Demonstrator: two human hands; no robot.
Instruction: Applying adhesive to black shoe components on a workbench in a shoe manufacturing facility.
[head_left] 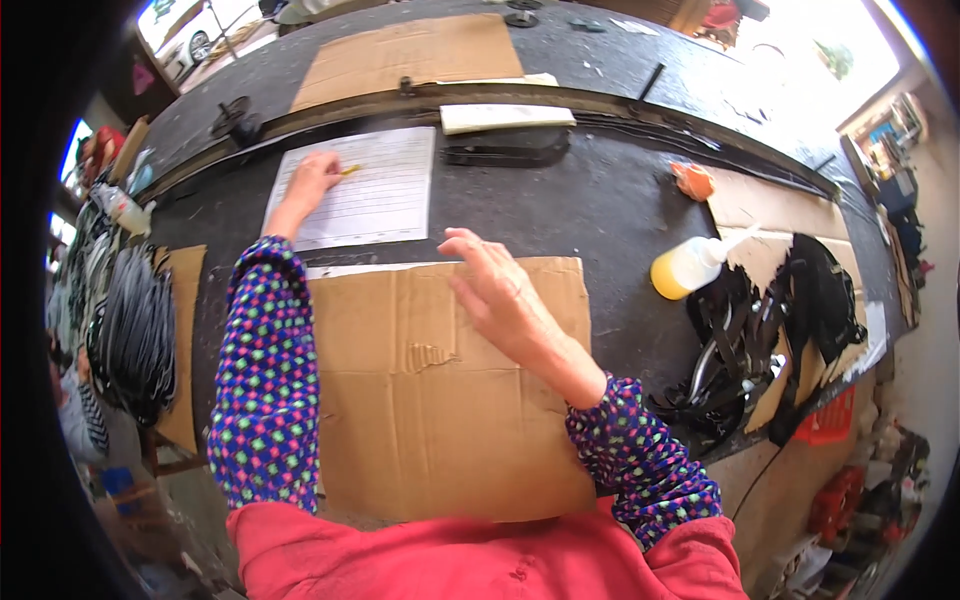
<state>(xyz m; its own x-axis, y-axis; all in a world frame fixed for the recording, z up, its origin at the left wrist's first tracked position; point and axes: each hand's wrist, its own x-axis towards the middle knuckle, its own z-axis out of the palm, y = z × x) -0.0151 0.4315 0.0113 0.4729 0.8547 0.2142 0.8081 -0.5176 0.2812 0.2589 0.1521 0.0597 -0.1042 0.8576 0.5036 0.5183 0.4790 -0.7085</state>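
Note:
My left hand [314, 182] is over a printed, ruled sheet of paper [385, 205] on the dark table. Its fingers are pinched on a small, thin yellow stick [350, 169], whose exact kind is too small to tell. My right hand [498, 300] hangs over a brown cardboard sheet [450, 420] that lies in front of me. Nothing shows in that hand, and its fingers are stretched out, loosely together. A pale edge of another sheet peeks out along the cardboard's far side.
Past the paper, a long dark metal bar [330, 112] crosses the table, with a white block [507, 119] by it. To the right stand a squeeze bottle [688, 267] of yellow liquid, an orange lump [693, 181] and black strips [735, 340]. Bundled grey strips [140, 330] hang at left.

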